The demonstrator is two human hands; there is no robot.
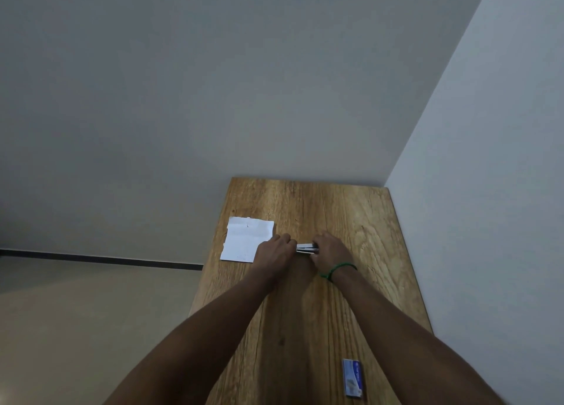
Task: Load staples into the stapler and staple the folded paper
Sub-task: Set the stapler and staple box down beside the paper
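Observation:
A small stapler (306,248), dark with a pale side, is gripped between both hands over the middle of the wooden table (320,298). My left hand (274,251) holds its left end and my right hand (331,250) holds its right end; most of the stapler is hidden by the fingers. A folded white paper (244,239) lies flat on the table just left of my left hand, whose knuckles overlap its right edge. A small blue and white staple box (353,378) lies near the table's front right edge.
The narrow table stands in a corner, with a grey wall behind it and a white wall close on the right. Its left edge drops to a beige floor. A green band circles my right wrist (337,269).

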